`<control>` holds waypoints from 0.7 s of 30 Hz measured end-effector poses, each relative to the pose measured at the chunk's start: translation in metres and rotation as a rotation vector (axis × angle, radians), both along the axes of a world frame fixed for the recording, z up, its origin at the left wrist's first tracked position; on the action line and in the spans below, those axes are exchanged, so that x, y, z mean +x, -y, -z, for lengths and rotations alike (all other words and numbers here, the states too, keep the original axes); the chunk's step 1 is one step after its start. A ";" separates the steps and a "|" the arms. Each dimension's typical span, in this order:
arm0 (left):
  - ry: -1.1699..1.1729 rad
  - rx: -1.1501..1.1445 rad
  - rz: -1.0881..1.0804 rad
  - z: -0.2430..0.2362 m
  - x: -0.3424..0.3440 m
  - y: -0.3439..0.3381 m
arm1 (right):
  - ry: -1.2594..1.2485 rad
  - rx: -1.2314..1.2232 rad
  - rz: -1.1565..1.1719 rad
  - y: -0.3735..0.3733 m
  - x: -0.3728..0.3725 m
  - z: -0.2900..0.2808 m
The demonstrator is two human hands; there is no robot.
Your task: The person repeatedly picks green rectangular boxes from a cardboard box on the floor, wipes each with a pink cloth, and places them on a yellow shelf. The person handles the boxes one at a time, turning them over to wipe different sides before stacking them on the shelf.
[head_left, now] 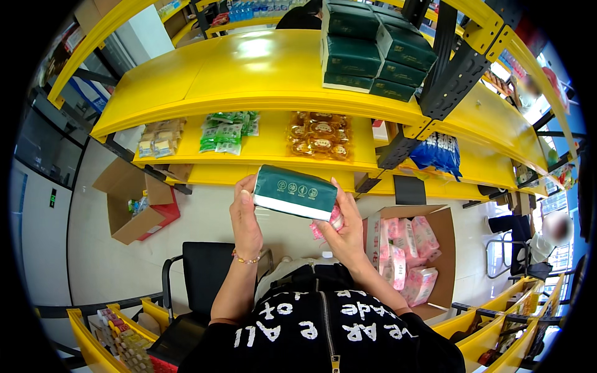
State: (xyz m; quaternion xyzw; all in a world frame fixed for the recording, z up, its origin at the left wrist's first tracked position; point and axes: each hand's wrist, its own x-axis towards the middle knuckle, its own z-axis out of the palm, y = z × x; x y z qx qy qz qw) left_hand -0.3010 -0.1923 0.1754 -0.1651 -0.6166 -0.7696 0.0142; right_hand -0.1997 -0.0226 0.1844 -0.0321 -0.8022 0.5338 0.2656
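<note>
A dark green and white pack of tissues (295, 189) is held up in front of my chest, tilted slightly down to the right. My left hand (246, 217) grips its left end, fingers behind and thumb along the edge. At the other end, my right hand (346, 229) closes on the pack's lower right corner. A crumpled pink-and-white piece (328, 225) shows between that hand and the pack; what it is I cannot make out. Similar green packs (352, 57) stand stacked at the right end of the yellow upper shelf (205, 78).
Bagged goods (319, 135) lie on the lower shelf. A cardboard box of pink packs (449, 248) stands at my right, another open carton (118, 205) to the left. A black chair (202, 273) is close on my left. A dark post (449, 84) rises beside the stack.
</note>
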 end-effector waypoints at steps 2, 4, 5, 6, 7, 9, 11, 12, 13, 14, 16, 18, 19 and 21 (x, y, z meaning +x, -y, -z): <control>-0.009 0.014 0.013 -0.001 -0.002 0.005 | 0.035 -0.048 -0.010 0.005 -0.001 0.000; -0.073 -0.057 -0.002 -0.004 -0.003 0.009 | 0.039 -0.111 -0.032 0.009 -0.002 0.002; -0.104 -0.092 -0.010 -0.007 -0.003 0.011 | 0.028 -0.149 -0.047 0.011 -0.002 0.004; -0.111 -0.090 0.001 -0.009 -0.002 0.012 | 0.016 -0.188 -0.062 0.012 -0.002 0.006; -0.118 -0.089 0.012 -0.011 -0.002 0.014 | 0.025 -0.248 -0.095 0.013 -0.002 0.007; -0.126 -0.056 0.041 -0.011 -0.002 0.016 | 0.044 -0.366 -0.158 0.012 -0.001 0.009; -0.126 0.008 0.077 -0.008 -0.003 0.016 | 0.003 -0.325 -0.173 0.008 -0.002 0.009; -0.116 0.041 0.094 -0.008 -0.003 0.017 | -0.016 -0.304 -0.181 0.006 -0.001 0.009; -0.106 0.075 0.111 -0.008 -0.003 0.018 | -0.024 -0.303 -0.188 0.003 0.000 0.009; -0.097 0.109 0.127 -0.007 -0.002 0.018 | -0.033 -0.301 -0.197 0.000 0.001 0.009; -0.027 0.138 0.093 -0.012 0.004 0.013 | -0.048 -0.302 -0.223 -0.004 0.004 0.008; 0.014 0.171 0.076 -0.015 0.007 0.008 | -0.061 -0.310 -0.255 -0.009 0.005 0.005; 0.018 0.190 0.075 -0.015 0.009 0.006 | -0.057 -0.282 -0.258 -0.012 0.006 0.003; 0.023 0.212 0.068 -0.015 0.011 0.001 | -0.051 -0.229 -0.264 -0.017 0.008 -0.002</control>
